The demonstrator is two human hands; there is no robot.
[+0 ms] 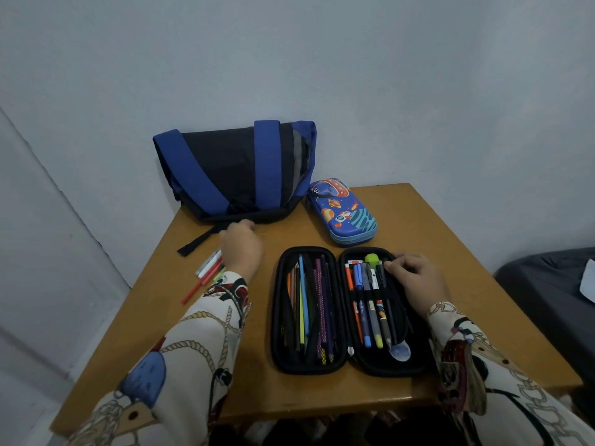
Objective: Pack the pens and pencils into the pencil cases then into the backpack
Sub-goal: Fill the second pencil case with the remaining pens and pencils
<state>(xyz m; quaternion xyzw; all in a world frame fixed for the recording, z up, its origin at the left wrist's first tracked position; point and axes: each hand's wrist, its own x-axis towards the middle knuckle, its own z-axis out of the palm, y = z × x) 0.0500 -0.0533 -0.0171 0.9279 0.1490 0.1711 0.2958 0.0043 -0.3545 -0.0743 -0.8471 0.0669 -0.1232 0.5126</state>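
Note:
An open black pencil case [341,365] lies flat in front of me. Its left half holds several pencils [309,304] and its right half holds several pens [367,304] under an elastic band. My right hand [415,278] is at the case's upper right, fingertips pinching the top of a black pen [388,304] there. My left hand [241,246] hovers back-up over the upper ends of several loose pens [203,278] on the table's left side; its fingers are hidden. A closed blue space-print pencil case [341,210] lies behind. The blue and black backpack [231,172] leans against the wall.
The wooden table [467,252] stands in a corner, with walls behind and to the left. A black backpack strap [196,243] trails onto the table near my left hand. A dark bed or sofa [553,291] stands to the right of the table.

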